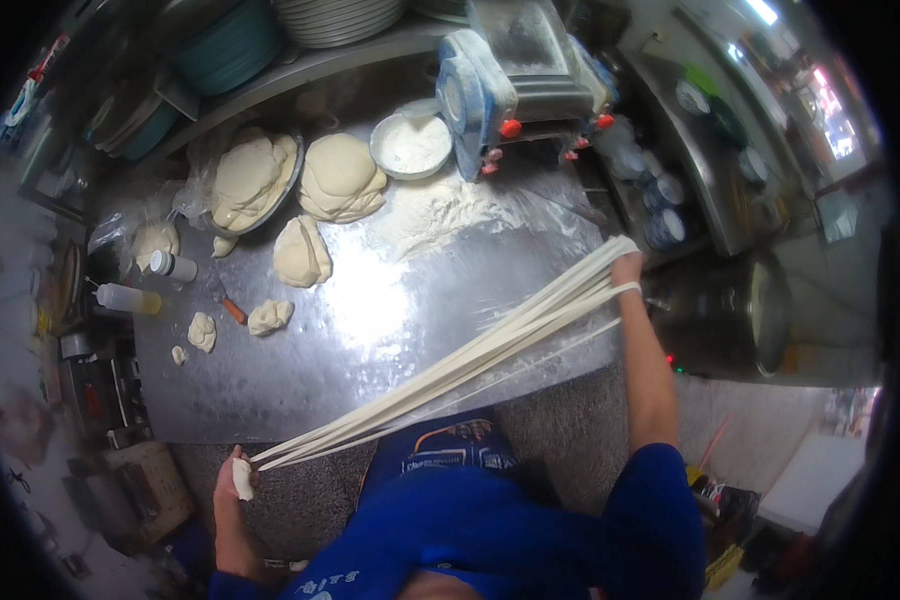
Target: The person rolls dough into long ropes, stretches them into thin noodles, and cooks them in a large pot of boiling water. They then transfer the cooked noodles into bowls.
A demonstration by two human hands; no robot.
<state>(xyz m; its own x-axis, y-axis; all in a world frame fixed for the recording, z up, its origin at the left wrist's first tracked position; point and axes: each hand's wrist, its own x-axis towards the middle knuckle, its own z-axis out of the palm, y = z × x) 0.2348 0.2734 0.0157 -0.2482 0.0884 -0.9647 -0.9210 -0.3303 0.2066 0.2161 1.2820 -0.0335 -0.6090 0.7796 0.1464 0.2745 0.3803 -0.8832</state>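
A bundle of long dough strands [450, 362] is stretched slantwise between my two hands, over the front of a steel worktable [232, 397]. At the lower left, my left hand [238, 474] grips the gathered ends, with a lump of dough showing at the fingers. My right hand [627, 266] is raised at the table's right side, closed on the other end, where strands loop around the hand and wrist. One thinner strand sags below the rest near the right end.
Dough slabs [341, 178], a dough-filled bowl [294, 180], a flour bowl [411, 146] and loose flour [442, 214] occupy the back. A dough-rolling machine [525, 90] stands behind. Small dough pieces [271, 318] and a squeeze bottle [129, 298] sit left; a metal pot [720, 315] stands right.
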